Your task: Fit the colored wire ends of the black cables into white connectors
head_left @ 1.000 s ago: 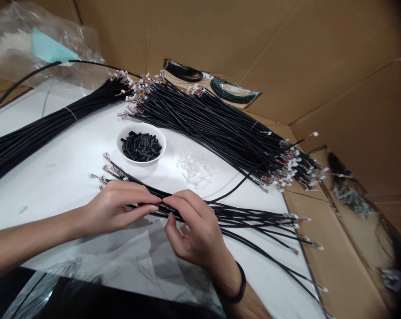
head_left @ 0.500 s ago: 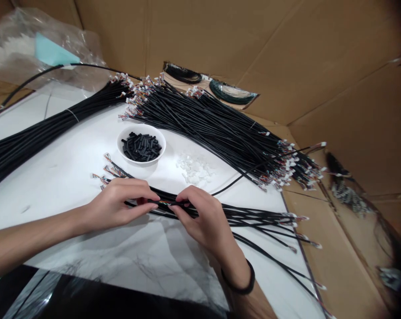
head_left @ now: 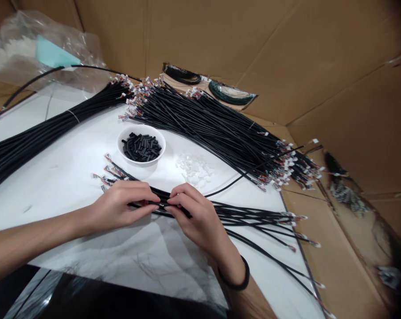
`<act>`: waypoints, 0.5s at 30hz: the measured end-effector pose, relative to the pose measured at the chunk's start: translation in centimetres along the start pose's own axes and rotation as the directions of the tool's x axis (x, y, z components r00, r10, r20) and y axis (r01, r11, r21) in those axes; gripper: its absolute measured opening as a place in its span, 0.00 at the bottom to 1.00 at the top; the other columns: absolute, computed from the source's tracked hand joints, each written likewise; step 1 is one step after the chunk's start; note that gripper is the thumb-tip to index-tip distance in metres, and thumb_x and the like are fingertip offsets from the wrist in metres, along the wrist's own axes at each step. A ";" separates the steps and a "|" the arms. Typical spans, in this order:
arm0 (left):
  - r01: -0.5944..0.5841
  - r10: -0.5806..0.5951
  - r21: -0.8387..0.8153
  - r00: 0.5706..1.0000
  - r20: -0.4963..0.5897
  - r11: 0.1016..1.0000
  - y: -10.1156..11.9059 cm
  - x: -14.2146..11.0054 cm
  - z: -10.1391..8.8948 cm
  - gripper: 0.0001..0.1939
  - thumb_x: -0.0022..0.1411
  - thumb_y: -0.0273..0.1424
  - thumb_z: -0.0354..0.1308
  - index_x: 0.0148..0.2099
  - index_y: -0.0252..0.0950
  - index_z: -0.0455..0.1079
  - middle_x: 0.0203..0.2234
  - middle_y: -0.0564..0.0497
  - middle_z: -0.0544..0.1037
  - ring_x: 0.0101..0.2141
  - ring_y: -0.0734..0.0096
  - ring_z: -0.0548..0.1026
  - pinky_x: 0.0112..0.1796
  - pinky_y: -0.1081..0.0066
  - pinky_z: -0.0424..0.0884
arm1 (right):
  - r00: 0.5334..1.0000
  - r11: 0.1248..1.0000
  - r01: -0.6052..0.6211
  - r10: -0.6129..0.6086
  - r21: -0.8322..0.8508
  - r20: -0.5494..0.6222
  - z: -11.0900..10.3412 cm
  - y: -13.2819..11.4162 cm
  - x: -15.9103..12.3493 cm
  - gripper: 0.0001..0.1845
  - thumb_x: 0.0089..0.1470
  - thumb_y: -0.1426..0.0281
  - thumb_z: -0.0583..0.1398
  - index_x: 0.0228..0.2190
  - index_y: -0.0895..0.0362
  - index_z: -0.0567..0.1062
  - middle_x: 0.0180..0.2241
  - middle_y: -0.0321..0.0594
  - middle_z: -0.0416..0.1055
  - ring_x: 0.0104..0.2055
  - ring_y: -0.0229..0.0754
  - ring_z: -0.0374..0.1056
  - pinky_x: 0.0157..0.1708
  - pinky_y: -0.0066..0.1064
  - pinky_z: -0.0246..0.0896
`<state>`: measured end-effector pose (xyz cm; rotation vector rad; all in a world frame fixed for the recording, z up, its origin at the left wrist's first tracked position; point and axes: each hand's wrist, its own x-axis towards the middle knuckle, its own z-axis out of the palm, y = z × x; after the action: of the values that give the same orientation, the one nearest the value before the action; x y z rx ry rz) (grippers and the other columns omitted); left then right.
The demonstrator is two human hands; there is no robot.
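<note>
My left hand [head_left: 125,204] is closed in a pinch on a thin black cable piece, its fingertips at the middle of the near workspace. Opposite it, my right hand [head_left: 195,212] pinches a black cable [head_left: 225,178] that curves up and right to a white connector end. Only a small light spot shows between the two sets of fingertips; whether the left piece is a cable or a short sleeve is hidden. Beneath both hands lies a loose bundle of black cables [head_left: 250,217], with white connectors and coloured wires at both ends.
A white bowl [head_left: 163,148] holds short black tubes [head_left: 142,147]. Beside it lies a scatter of small white pieces [head_left: 195,169]. Behind are a large pile of black cables [head_left: 203,119] and a tied bundle [head_left: 47,130]. Cardboard walls [head_left: 203,35] surround the white table [head_left: 77,177].
My right hand has shifted left towards my left hand, bringing its cable along. The coloured wires seen between the fingertips are now almost covered.
</note>
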<state>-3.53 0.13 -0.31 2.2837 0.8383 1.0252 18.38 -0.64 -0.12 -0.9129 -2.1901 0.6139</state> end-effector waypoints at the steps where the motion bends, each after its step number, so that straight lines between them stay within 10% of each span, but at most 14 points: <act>1: -0.006 0.006 0.003 1.000 0.001 1.000 0.0 0.0 0.0 0.04 0.65 0.25 0.60 0.41 0.33 0.76 0.26 0.51 0.78 0.25 0.75 0.73 0.26 0.78 0.68 | 1.000 1.000 0.008 -0.008 0.004 0.000 0.1 0.0 0.0 0.05 0.60 0.78 0.59 0.33 0.57 0.72 0.36 0.43 0.71 0.36 0.42 0.69 0.34 0.32 0.67; 15: -0.032 0.032 -0.019 0.999 -0.019 0.999 0.3 -0.1 0.5 0.04 0.65 0.24 0.61 0.42 0.32 0.76 0.27 0.48 0.80 0.26 0.74 0.75 0.28 0.77 0.71 | 1.000 0.998 0.024 -0.024 0.054 0.000 0.2 -0.2 0.1 0.05 0.60 0.79 0.58 0.35 0.58 0.72 0.35 0.45 0.70 0.37 0.43 0.69 0.36 0.33 0.68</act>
<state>-3.09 -0.23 -0.45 2.2811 0.7980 1.0657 18.07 -0.73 -0.11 -0.8575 -2.1717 0.6585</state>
